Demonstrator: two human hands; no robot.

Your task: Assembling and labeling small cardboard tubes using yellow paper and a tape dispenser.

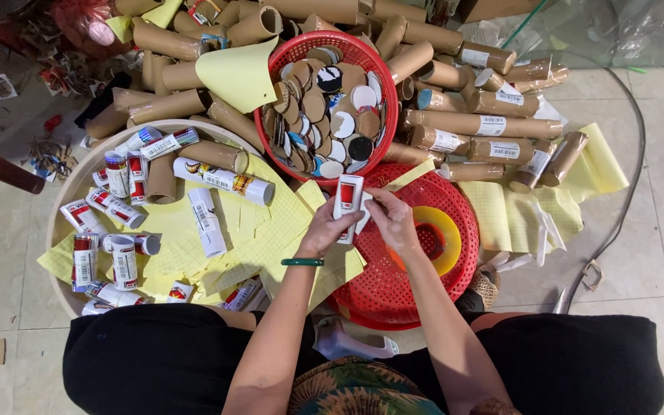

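Labelled tube (346,201) upright btwn both hands, long axis pointing away from body; left hand (326,229) fingers grasping its side, right hand (393,219) fingers pinching label edge.

A tiled floor (655,253) carried everything: a round tray (67,196) left of the fingers, red baskets (393,296) beneath them, cardboard tubes (478,123) and yellow sheets (516,215) beyond.

Small home workshop for hand-labelling tubes, work laid out on a tiled floor (655,253), bare cardboard tubes (470,123) heaped in a pile, labelled tubes (117,207) gathered in a round tray (67,200), cardboard discs held in a red basket (270,61), yellow backing sheets (516,215) scattered about.
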